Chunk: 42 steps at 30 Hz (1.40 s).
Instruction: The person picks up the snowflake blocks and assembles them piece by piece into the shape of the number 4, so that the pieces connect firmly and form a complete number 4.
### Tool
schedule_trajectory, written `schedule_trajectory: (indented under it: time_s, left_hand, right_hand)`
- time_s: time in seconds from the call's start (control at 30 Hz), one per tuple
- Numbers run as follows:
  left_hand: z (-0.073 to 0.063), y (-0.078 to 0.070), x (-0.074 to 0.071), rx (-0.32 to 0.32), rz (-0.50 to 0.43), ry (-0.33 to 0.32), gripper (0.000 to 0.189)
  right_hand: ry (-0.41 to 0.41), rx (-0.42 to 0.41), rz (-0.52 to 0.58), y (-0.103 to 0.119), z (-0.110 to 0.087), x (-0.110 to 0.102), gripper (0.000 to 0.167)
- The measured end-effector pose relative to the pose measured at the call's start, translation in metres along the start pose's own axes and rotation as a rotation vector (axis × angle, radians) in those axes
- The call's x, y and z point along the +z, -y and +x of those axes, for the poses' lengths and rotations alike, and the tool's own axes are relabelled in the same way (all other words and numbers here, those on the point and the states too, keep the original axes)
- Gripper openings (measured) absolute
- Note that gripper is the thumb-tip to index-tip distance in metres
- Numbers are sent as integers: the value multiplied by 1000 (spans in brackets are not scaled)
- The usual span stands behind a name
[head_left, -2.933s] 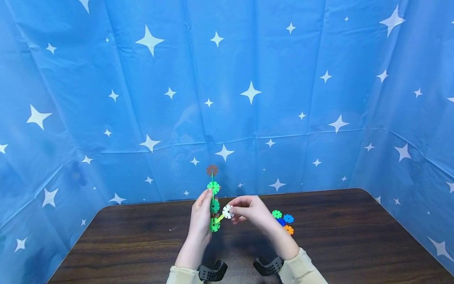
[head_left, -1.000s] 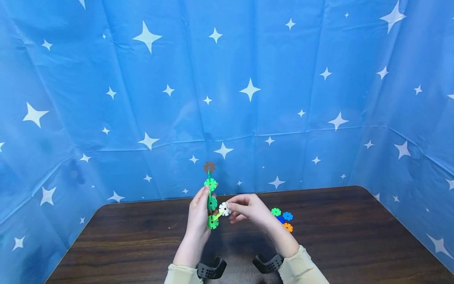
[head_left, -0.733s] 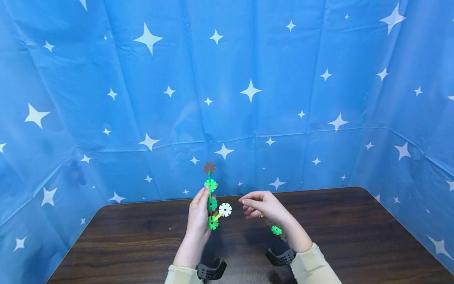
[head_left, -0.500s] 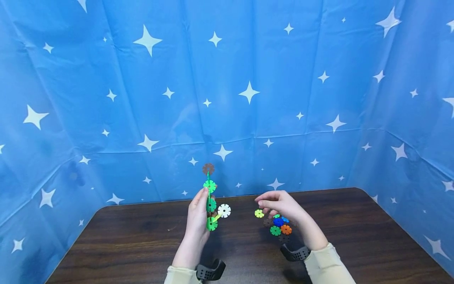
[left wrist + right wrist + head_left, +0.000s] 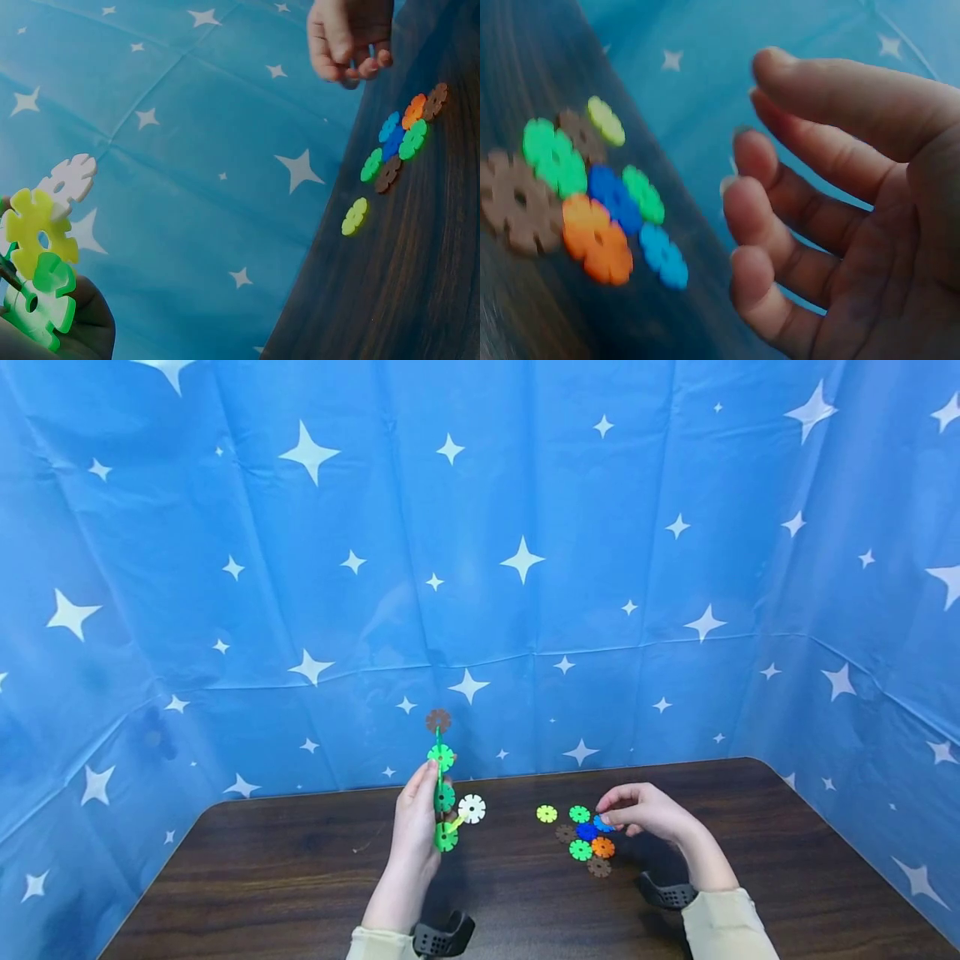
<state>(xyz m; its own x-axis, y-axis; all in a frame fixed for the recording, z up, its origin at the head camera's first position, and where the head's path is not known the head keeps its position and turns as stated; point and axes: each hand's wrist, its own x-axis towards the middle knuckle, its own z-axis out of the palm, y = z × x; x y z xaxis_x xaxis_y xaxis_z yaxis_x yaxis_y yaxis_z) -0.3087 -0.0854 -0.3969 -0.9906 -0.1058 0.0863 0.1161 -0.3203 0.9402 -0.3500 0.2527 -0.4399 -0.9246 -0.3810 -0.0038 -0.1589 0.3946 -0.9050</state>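
Note:
My left hand (image 5: 416,814) grips an upright chain of slotted snowflake discs linked edge to edge. Its top disc (image 5: 438,721) is brown, with several green discs (image 5: 441,757) below. From the lowest green disc a yellow disc (image 5: 41,234) branches off, bearing a white disc (image 5: 472,809) at its end. Part of the chain is hidden by my fingers. My right hand (image 5: 651,812) hovers over the light blue disc (image 5: 664,256) in the loose group, fingers loosely curved. In the right wrist view nothing lies between thumb and fingers.
Loose discs lie flat on the dark wooden table (image 5: 300,877): a yellow one (image 5: 547,814), a dark blue one (image 5: 587,832), an orange one (image 5: 603,847), two green (image 5: 580,850) and two brown (image 5: 599,867). A blue star-patterned curtain (image 5: 480,527) stands behind the table.
My right hand has let go of the white disc, which stays on the chain, and has moved right to the loose discs, uncovering several. My left hand keeps its grip.

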Motion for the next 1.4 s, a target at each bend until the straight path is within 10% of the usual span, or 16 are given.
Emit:
schedule_trajectory:
  time_s: [0.93,1.4]
  left_hand:
    - [-2,-1,1,3,-2,25,45]
    - [-3,0,2,9,12,20,44]
  right_hand:
    - [27,113,-160,-23,2,18,28]
    - [39,40,-118,-24,1,19,26]
